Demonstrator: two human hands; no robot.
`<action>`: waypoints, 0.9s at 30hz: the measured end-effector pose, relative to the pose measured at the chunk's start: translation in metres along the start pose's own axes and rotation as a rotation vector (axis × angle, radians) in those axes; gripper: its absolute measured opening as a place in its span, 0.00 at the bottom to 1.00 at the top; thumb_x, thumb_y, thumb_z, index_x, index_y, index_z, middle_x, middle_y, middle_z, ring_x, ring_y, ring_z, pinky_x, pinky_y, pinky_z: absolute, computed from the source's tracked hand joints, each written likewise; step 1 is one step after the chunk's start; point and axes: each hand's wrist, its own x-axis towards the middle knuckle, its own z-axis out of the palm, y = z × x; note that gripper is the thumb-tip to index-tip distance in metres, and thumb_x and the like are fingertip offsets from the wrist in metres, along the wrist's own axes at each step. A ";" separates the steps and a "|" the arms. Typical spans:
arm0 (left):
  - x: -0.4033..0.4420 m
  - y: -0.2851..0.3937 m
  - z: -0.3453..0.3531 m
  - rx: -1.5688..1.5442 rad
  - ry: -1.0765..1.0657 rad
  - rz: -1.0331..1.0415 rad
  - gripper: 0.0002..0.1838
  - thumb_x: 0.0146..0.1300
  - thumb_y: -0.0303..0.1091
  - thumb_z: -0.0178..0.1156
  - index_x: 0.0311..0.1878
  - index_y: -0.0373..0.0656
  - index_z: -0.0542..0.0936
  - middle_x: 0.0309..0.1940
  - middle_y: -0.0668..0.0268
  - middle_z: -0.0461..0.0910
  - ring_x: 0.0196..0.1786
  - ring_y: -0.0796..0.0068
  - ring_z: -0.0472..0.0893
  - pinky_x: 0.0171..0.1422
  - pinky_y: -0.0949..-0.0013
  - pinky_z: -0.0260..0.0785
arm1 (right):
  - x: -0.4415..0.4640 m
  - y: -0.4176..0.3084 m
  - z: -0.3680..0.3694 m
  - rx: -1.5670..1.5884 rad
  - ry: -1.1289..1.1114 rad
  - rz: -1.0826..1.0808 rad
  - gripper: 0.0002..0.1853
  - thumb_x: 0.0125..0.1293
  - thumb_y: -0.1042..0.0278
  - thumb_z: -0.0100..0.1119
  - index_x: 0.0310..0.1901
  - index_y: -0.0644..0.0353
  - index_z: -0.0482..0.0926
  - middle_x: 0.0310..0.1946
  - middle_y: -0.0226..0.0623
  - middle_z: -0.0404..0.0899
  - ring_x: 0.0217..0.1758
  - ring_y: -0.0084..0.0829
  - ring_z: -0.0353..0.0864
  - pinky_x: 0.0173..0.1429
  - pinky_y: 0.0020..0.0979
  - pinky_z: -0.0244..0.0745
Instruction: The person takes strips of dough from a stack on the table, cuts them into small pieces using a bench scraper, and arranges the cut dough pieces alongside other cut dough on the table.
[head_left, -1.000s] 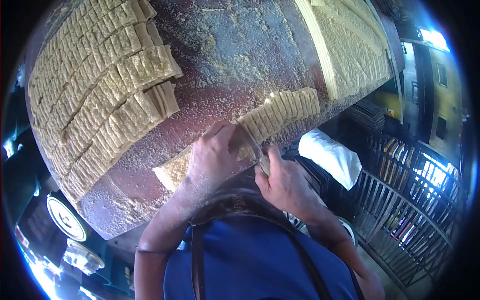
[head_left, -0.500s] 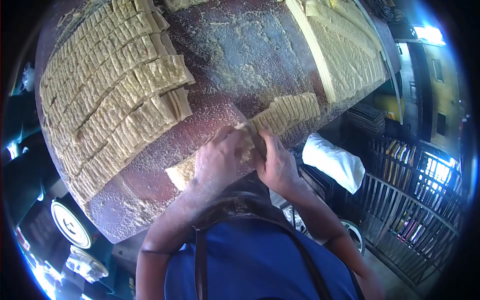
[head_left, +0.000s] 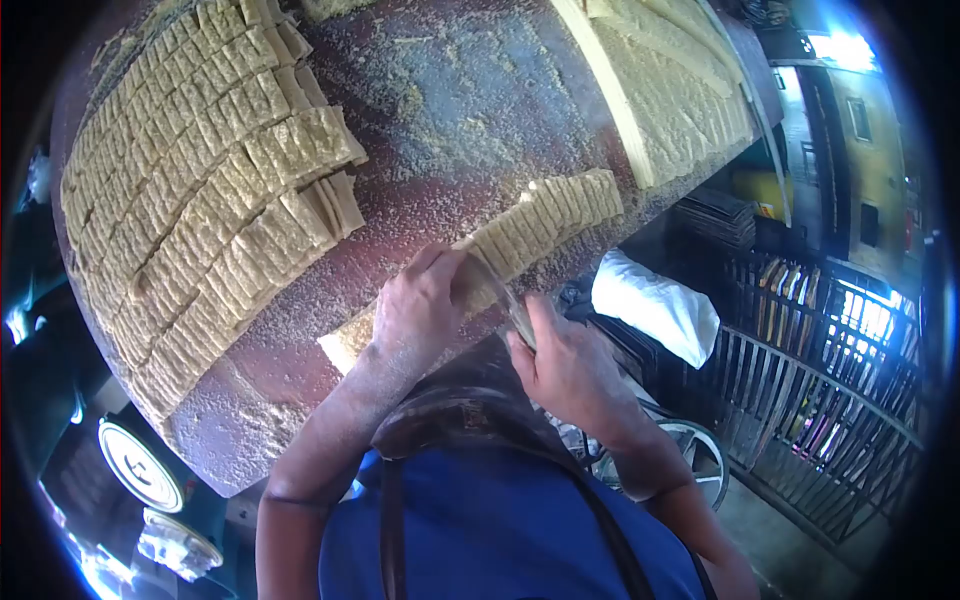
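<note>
Right hand (head_left: 570,368): I see fingers clamped round handle of knife (head_left: 509,302), blade set across floury strip (head_left: 350,336) on table (head_left: 480,75), near its edge by wearer. Left hand (head_left: 420,300) lies over strip, fingertips just beside blade; whether they grip or only press, I cannot tell. Sliced pieces (head_left: 545,222) run on beyond blade. Rows of cut slabs (head_left: 200,190) at far left. Dark marks on round white dial (head_left: 140,466): too small for me to read.
</note>
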 end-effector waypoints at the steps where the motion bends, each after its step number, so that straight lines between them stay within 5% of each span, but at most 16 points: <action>1: 0.001 -0.003 0.001 0.012 -0.019 -0.021 0.14 0.56 0.24 0.68 0.47 0.38 0.83 0.46 0.57 0.83 0.43 0.53 0.86 0.48 0.58 0.80 | 0.011 -0.001 0.000 0.041 -0.028 0.006 0.14 0.70 0.68 0.56 0.50 0.65 0.65 0.32 0.60 0.81 0.39 0.62 0.84 0.44 0.57 0.77; 5: -0.001 0.005 -0.001 0.009 0.027 -0.032 0.09 0.57 0.23 0.66 0.43 0.38 0.83 0.46 0.58 0.83 0.44 0.54 0.87 0.47 0.58 0.81 | 0.066 0.035 0.047 0.000 0.098 -0.155 0.15 0.67 0.69 0.58 0.49 0.66 0.65 0.30 0.61 0.81 0.37 0.63 0.83 0.43 0.57 0.78; 11: -0.012 0.009 -0.008 0.080 0.057 -0.049 0.18 0.56 0.23 0.68 0.51 0.38 0.82 0.49 0.56 0.83 0.46 0.56 0.87 0.48 0.61 0.82 | 0.018 0.026 0.020 0.146 0.178 -0.138 0.14 0.69 0.68 0.58 0.49 0.63 0.66 0.28 0.61 0.80 0.32 0.64 0.82 0.38 0.58 0.77; 19: -0.011 -0.005 -0.007 -0.033 0.044 0.014 0.14 0.56 0.20 0.65 0.47 0.38 0.82 0.42 0.57 0.83 0.42 0.53 0.87 0.45 0.59 0.81 | -0.007 -0.007 0.002 0.017 -0.075 0.045 0.14 0.71 0.66 0.56 0.48 0.65 0.66 0.30 0.59 0.81 0.37 0.64 0.83 0.40 0.59 0.77; 27: -0.013 0.001 -0.012 -0.053 0.079 -0.015 0.13 0.57 0.20 0.66 0.46 0.37 0.83 0.43 0.56 0.83 0.42 0.53 0.87 0.44 0.59 0.80 | 0.037 0.018 0.042 0.087 0.097 -0.092 0.14 0.68 0.69 0.58 0.47 0.65 0.65 0.26 0.59 0.80 0.34 0.61 0.84 0.38 0.55 0.78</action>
